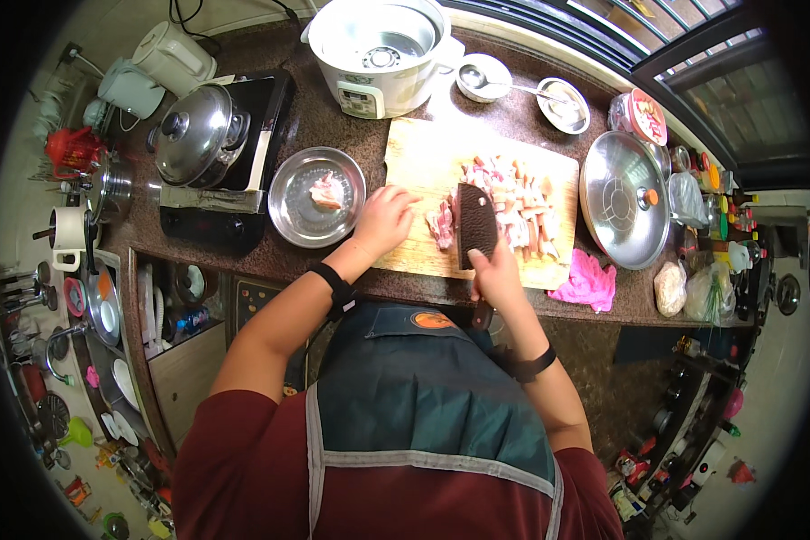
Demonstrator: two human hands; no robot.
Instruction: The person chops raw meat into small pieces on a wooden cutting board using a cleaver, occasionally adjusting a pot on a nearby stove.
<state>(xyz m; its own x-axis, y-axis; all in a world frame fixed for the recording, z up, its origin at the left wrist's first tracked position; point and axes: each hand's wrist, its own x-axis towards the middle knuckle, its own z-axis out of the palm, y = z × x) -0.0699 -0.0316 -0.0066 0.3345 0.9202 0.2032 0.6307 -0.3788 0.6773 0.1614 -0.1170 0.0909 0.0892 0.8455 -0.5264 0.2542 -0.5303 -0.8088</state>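
Note:
My right hand (499,275) grips the handle of a cleaver (477,223) with a dark, textured blade. Under and beside the blade lies chopped raw meat (530,219), spread over the right part of a wooden cutting board (415,152). A few reddish pieces (440,226) lie just left of the blade. My left hand (386,219) rests at the board's left edge, fingers slightly bent, with nothing seen in it. Left of that hand stands a round metal bowl (287,223) with one piece of meat (327,191) in it.
A lidded pot (196,145) stands on a portable cooktop (209,229) at left. Behind the board are a white cooker (385,91) and two small bowls (493,71). To the right lie a pink cloth (586,280) and a large pan with a glass lid (621,202).

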